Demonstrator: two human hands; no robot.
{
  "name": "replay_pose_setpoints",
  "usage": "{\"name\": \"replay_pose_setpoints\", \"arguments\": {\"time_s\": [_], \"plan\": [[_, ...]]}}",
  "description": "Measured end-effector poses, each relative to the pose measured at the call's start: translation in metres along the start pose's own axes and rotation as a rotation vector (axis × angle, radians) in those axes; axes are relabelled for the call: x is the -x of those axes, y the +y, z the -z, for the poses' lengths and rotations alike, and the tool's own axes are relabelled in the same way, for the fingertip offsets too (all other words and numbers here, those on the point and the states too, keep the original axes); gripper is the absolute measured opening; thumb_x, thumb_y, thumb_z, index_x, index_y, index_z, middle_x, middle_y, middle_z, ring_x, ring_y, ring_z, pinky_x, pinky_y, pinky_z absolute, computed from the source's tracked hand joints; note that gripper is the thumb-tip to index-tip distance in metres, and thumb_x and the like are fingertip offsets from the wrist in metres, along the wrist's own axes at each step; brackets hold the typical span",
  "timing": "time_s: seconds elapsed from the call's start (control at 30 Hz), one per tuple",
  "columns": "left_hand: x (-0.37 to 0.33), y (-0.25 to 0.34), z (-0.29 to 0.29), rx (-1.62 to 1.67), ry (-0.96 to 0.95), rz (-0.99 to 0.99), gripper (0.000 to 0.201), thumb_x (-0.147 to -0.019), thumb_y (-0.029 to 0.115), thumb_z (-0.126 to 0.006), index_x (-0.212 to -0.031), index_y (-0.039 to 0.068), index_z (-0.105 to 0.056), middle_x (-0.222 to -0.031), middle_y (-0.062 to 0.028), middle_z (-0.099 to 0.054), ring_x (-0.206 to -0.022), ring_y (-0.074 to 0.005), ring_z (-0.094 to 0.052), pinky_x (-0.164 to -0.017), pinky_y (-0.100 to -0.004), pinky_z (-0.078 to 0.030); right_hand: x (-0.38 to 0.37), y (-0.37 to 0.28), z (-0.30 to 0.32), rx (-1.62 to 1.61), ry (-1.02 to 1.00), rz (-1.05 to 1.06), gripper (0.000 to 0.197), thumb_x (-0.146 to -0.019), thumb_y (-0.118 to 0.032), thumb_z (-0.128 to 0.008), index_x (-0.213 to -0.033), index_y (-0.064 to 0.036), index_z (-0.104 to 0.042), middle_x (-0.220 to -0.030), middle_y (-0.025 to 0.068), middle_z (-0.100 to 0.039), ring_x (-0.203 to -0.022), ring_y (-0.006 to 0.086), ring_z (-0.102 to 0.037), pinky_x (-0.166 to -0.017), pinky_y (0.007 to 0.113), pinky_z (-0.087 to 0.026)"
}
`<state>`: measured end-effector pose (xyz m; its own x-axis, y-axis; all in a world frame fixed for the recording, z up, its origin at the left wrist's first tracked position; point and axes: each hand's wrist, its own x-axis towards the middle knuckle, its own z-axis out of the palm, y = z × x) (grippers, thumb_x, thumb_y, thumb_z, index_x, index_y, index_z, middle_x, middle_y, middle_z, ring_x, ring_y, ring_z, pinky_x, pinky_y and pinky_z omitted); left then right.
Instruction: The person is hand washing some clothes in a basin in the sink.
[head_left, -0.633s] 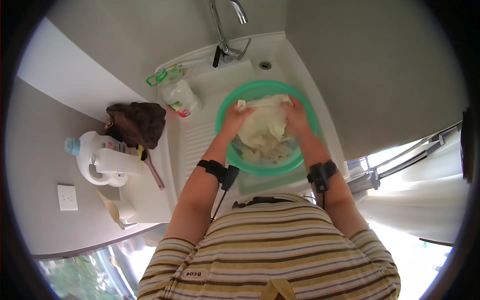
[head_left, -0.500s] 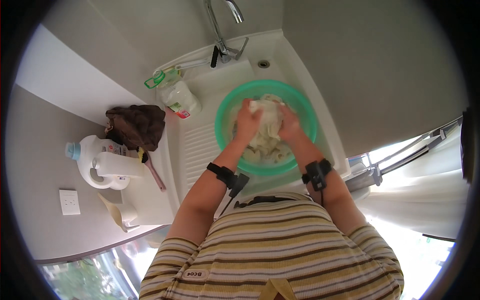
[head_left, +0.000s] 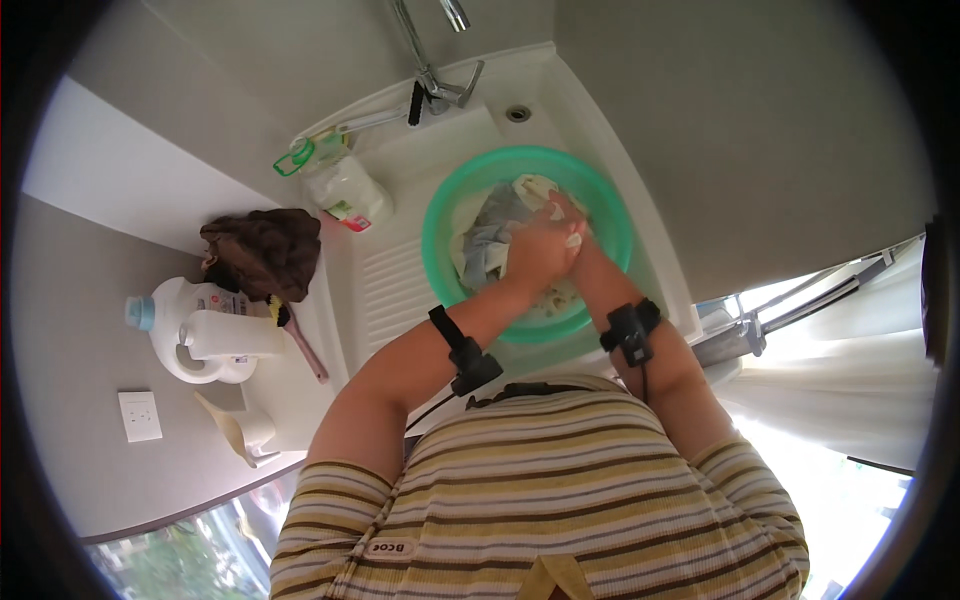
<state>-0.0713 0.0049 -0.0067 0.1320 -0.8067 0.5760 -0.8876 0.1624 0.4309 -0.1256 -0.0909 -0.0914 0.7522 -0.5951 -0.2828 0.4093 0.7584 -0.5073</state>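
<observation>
A green basin stands in the white sink and holds wet laundry. Both my hands are inside its rim, close together at the right side of the wash. My left hand is closed, with a bit of cream cloth poking out beside its fingers. Just beyond it, my right hand is curled against the same cloth, its fingers partly hidden by the left. Left of the hands lies a grey-blue garment, bunched up. Pale cloth also shows at the far side of the pile.
A chrome faucet rises behind the sink. On the left are a clear bottle with a green handle, a brown cloth, white jugs, a pink-handled brush and a cream scoop.
My hands were apart, lifting the cream cloth in the basin's middle. They have come together toward the right, with the left crossing over, and the grey-blue garment is now exposed.
</observation>
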Motion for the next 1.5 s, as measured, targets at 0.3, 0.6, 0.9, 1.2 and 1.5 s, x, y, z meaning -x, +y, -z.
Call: {"name": "replay_pose_setpoints", "arguments": {"time_s": [0.3, 0.6, 0.9, 1.2, 1.5], "plan": [[-0.02, 0.003, 0.013, 0.064, -0.033, 0.016, 0.023, -0.092, 0.027, -0.056, -0.086, 0.008, -0.068, -0.074, -0.0192, -0.064, -0.067, -0.0379, -0.062, -0.06, -0.0481, -0.047, -0.007, 0.013, 0.016, 0.188, -0.282, 0.273, 0.036, -0.098, -0.037, -0.051, -0.116, -0.006, -0.055, -0.111, 0.0064, -0.062, -0.101, 0.0215, -0.061, -0.093, 0.036, -0.048], [-0.03, -0.086, 0.04, 0.525, -0.137, 0.809, 0.04, -0.091, 0.043, -0.062, -0.092, 0.003, -0.068, -0.081, -0.0132, -0.068, -0.076, -0.0237, -0.067, -0.069, -0.0387, -0.051, 0.046, -0.039, -0.093, 0.203, 0.061, -0.017, 0.036, -0.095, -0.026, -0.062, -0.122, -0.0027, -0.056, -0.112, 0.0074, -0.063, -0.098, 0.022, -0.062, -0.085, 0.036, -0.053], [-0.019, -0.102, 0.061, 0.977, 0.037, 0.756, 0.02, -0.09, 0.02, -0.067, -0.102, 0.004, -0.065, -0.086, -0.0021, -0.066, -0.073, -0.0147, -0.059, -0.064, -0.0317, -0.048, 0.045, -0.04, -0.059, 0.581, 0.131, 0.202, 0.031, -0.094, -0.025, -0.064, -0.115, -0.0022, -0.062, -0.099, 0.0006, -0.065, -0.092, 0.0114, -0.061, -0.078, 0.028, -0.051], [-0.009, -0.002, 0.051, 0.13, -0.079, 0.058, 0.031, -0.093, 0.033, -0.059, -0.084, 0.003, -0.063, -0.07, -0.0148, -0.06, -0.061, -0.0306, -0.058, -0.057, -0.0405, -0.045, 0.023, -0.034, -0.059, -0.045, 0.177, 0.024, 0.027, -0.097, -0.029, -0.057, -0.109, -0.0056, -0.063, -0.098, 0.0048, -0.065, -0.083, 0.0172, -0.061, -0.075, 0.032, -0.051], [-0.016, 0.011, 0.028, -0.016, 0.083, 0.082, 0.044, -0.094, 0.035, -0.053, -0.063, 0.005, -0.062, -0.061, -0.0199, -0.058, -0.054, -0.0407, -0.056, -0.051, -0.0475, -0.045, 0.026, -0.004, -0.041, 0.735, 0.177, 0.322, 0.037, -0.097, -0.029, -0.047, -0.122, -0.0031, -0.057, -0.11, 0.0104, -0.061, -0.099, 0.0228, -0.06, -0.086, 0.039, -0.051]]}}
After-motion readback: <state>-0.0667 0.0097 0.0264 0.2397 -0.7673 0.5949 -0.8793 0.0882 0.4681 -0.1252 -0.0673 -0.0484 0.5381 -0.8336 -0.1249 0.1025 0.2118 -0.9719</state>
